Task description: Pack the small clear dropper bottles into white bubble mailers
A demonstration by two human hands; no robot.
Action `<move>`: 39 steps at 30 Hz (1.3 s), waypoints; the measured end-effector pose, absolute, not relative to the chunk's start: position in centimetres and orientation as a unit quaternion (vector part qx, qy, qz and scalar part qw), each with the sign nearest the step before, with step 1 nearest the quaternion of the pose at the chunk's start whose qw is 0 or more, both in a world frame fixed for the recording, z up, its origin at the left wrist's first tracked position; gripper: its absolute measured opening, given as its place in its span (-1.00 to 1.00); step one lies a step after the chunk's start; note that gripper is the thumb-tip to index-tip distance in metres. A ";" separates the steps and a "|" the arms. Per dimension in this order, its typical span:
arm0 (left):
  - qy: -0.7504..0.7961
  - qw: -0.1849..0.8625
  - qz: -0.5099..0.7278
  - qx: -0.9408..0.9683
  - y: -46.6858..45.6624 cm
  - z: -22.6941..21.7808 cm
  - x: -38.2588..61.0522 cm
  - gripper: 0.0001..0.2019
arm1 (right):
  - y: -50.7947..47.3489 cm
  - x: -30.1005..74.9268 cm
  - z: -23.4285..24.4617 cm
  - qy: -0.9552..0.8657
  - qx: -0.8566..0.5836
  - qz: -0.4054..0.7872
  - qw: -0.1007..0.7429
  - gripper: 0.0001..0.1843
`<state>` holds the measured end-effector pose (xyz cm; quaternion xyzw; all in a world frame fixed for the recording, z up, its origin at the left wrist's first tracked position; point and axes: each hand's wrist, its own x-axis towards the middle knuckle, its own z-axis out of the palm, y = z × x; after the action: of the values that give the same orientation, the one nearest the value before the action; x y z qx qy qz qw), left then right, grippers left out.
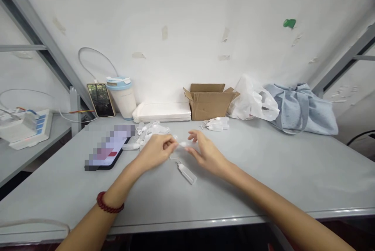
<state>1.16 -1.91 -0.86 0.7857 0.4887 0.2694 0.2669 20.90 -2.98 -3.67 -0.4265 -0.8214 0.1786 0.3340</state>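
My left hand (156, 150) and my right hand (205, 152) meet over the middle of the grey table (263, 173), each pinching one end of a small white part (182, 144) held between them. A red bead bracelet (109, 204) is on my left wrist. Just below the hands a small white piece with a wire hook (185, 171) lies on the table. A pile of similar white pieces (148, 132) sits behind my left hand, and a smaller bunch (216, 123) lies behind my right hand.
A phone (108, 151) lies flat at left; another phone (100, 100) leans on the wall beside a lidded cup (121, 97). White trays (162, 111), a cardboard box (208, 100), a plastic bag (253, 100) and a blue cloth bag (301, 108) line the back. A power strip (27, 126) sits on the side table.
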 end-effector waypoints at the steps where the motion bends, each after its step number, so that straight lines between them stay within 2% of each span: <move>1: 0.500 0.208 0.298 0.786 -1.7 -0.7 0.7 -0.79 | -3.0 20.9 -3.5 -0.813 -0.439 0.168 0.343 -0.53; 3: 0.523 0.118 0.337 0.774 -1.3 -0.6 0.0 -0.79 | -3.0 21.0 -3.3 -0.804 -0.454 0.164 0.348 -0.50; 5: 0.540 0.057 0.334 0.770 -1.0 -0.8 -0.3 -0.79 | -3.3 20.9 -3.0 -0.814 -0.445 0.177 0.329 -0.57; 9: 0.558 -0.008 0.251 0.791 -1.0 -1.7 0.2 -0.79 | -4.4 20.4 -2.3 -0.864 -0.419 0.186 0.209 -0.69; 14: 0.598 0.026 0.193 0.778 -1.2 -1.5 0.7 -0.84 | -5.4 19.9 -1.7 -0.891 -0.422 0.145 0.082 -0.56; 20: 0.595 0.136 0.275 0.743 -0.9 -1.1 0.4 -0.74 | -5.3 20.0 -1.5 -0.899 -0.425 0.108 0.015 -0.74; 25: 0.510 0.330 0.236 0.759 -1.8 -0.9 1.5 -0.72 | -4.1 20.7 -1.6 -0.874 -0.470 0.098 0.074 -0.79; 31: 0.484 0.387 0.201 0.758 -2.3 -0.8 1.9 -0.62 | -3.1 21.8 -1.7 -0.849 -0.484 0.105 0.186 -0.80; 39: 0.468 0.442 0.257 0.721 -2.2 -0.6 1.7 -0.65 | -3.0 22.0 -1.6 -0.842 -0.463 0.108 0.256 -0.81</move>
<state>1.67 -2.17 -0.59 0.7213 0.4676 0.2566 0.4419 22.02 -3.00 -1.55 -0.4626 -0.8418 0.1084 0.2562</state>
